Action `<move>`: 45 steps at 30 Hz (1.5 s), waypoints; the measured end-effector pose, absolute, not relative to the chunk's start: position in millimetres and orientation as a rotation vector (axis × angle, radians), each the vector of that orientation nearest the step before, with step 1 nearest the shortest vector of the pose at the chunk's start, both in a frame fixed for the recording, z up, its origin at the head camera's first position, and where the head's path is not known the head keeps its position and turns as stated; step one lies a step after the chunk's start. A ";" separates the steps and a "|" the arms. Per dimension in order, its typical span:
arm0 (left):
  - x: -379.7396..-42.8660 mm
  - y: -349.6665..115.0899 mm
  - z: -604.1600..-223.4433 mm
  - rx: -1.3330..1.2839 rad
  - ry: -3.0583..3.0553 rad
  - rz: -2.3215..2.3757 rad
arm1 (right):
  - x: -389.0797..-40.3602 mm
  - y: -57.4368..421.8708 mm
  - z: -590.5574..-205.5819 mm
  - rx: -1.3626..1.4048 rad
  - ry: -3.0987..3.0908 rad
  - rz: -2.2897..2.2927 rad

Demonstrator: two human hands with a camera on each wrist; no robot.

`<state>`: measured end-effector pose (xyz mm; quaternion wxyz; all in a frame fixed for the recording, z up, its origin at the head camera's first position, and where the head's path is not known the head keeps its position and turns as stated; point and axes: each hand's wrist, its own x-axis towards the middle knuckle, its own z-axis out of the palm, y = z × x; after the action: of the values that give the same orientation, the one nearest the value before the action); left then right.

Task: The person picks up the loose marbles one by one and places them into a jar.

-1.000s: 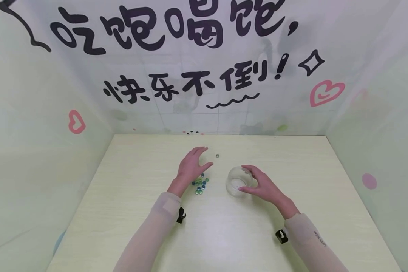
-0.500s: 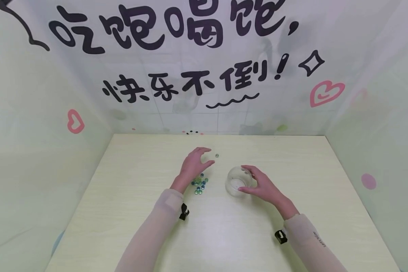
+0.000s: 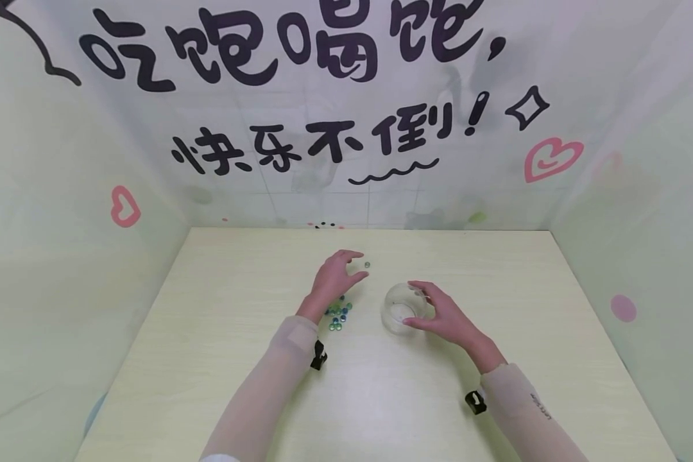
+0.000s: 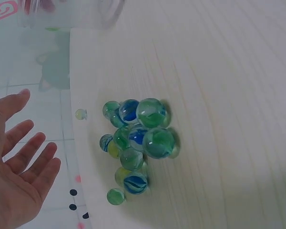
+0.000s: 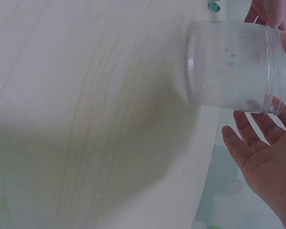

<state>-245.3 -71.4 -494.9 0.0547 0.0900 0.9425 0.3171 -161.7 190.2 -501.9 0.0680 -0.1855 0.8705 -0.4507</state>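
My right hand [image 3: 450, 319] holds a clear, wide-mouthed jar [image 3: 403, 311] near its rim, thumb on one side and fingers on the other. In the right wrist view the jar [image 5: 229, 67] stands upright on the table and looks empty. My left hand [image 3: 333, 279] hovers over the table with thumb and fingers spread apart, nothing between them. Just beyond its fingertips lies a single pale marble [image 3: 367, 264]. Under the left wrist sits a cluster of green and blue glass marbles [image 4: 133, 138], partly hidden by that wrist in the head view.
The pale wooden table [image 3: 219, 359] meets a printed back wall [image 3: 300, 205] and side walls [image 3: 641, 244]. A black wrist strap piece [image 3: 319, 356] hangs at the left cuff, another black piece [image 3: 476, 402] at the right.
My left hand has shifted a little to the right, closer to the single marble. The right hand and jar have stayed in place.
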 end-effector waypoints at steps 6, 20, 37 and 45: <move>-249.0 -66.1 -496.7 0.283 2.862 0.945 | -161.8 191.0 -502.4 -0.557 2.618 -1.372; -261.5 -50.9 -505.9 0.183 2.808 0.996 | -163.5 193.5 -504.4 -0.527 2.612 -1.353; -275.1 -41.5 -513.7 0.081 2.783 0.986 | -164.1 193.7 -506.2 -0.542 2.612 -1.366; -278.7 -40.3 -519.8 0.045 2.715 1.119 | -162.9 193.8 -508.1 -0.539 2.601 -1.385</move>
<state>-278.7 -40.3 -519.8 0.1019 0.0153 0.9196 0.3791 -162.9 193.8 -508.1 0.0730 -0.1795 0.8659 -0.4612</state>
